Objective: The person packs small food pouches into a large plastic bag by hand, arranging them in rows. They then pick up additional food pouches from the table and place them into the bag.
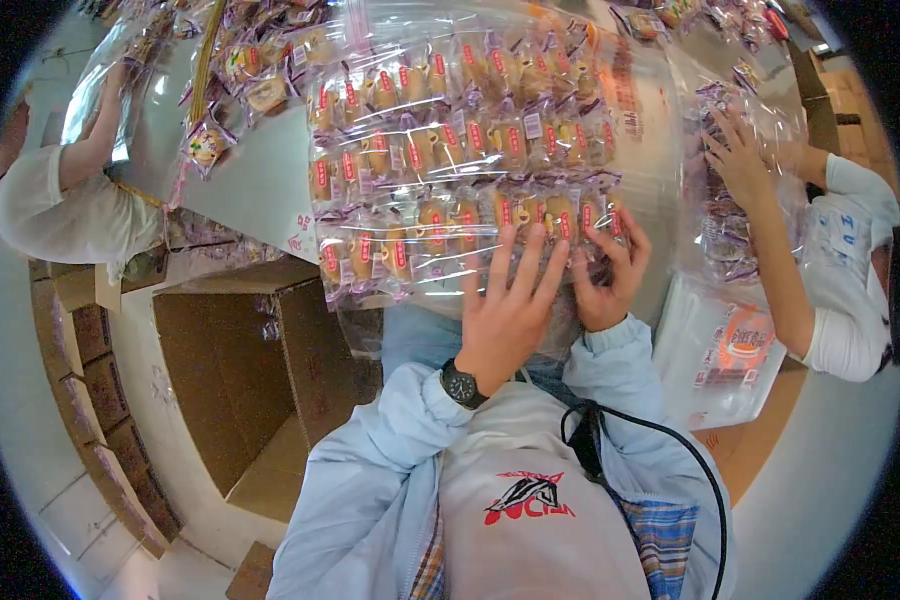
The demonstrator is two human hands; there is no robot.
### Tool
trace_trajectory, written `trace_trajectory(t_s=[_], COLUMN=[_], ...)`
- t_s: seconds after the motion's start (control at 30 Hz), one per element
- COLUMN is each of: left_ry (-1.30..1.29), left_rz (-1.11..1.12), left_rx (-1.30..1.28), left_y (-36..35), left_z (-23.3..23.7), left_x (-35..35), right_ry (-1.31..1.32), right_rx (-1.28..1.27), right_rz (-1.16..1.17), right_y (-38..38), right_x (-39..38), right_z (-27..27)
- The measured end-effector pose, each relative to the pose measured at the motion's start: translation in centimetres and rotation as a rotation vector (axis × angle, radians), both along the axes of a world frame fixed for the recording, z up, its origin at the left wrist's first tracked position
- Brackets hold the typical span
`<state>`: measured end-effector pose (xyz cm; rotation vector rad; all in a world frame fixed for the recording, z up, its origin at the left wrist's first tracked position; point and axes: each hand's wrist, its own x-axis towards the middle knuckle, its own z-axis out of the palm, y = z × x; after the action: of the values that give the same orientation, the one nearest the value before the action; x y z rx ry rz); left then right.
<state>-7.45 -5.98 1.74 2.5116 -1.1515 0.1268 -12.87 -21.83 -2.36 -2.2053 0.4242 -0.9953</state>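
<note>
Three rows of small wrapped snack packs with red labels lie inside a large clear plastic bag on the table before me. My left hand, with a black watch at the wrist, rests on the bottom row with its fingers spread. To its right, my right hand touches the lower right corner of the rows, its fingers apart and bent over the packs. Neither hand is closed round a pack.
An open cardboard box stands below the table edge at left. A co-worker at right reaches over another bag of packs; printed plastic bags lie below. Another co-worker is at left. Loose packs lie at the upper left.
</note>
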Motion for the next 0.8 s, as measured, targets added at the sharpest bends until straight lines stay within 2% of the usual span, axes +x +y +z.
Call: trace_trajectory(t_s=[0.07,0.17,0.43,0.5,0.6,0.67,0.8], left_ry=[0.08,0.044,0.066,0.029,0.02,0.047,0.045], left_rz=[-0.019,-0.015,-0.05,-0.053,-0.067,-0.081,-0.127], left_rx=[-0.026,-0.074,0.038,0.019,-0.045,-0.146,-0.175], left_y=[-0.2,-0.4,0.3,0.3,0.1,0.3,-0.2], left_z=[-0.1,-0.2,1.0,0.8,0.9,0.4,0.3], left_x=[-0.2,-0.1,0.2,0.3,0.6,0.8,1.3], right_ry=[0.016,-0.019,-0.011,-0.029,-0.107,-0.091,-0.065], right_rx=[-0.014,0.004,-0.003,-0.041,0.072,0.045,0.011], right_rz=[-0.01,-0.013,-0.011,0.002,0.0,0.001,0.01], right_y=[-0.1,0.0,-0.1,-0.3,-0.4,-0.5,-0.7], right_x=[0.0,0.2,0.1,0.0,-0.1,-0.2,-0.3], right_z=[-0.1,-0.3,-0.2,-0.2,0.0,0.2,-0.1])
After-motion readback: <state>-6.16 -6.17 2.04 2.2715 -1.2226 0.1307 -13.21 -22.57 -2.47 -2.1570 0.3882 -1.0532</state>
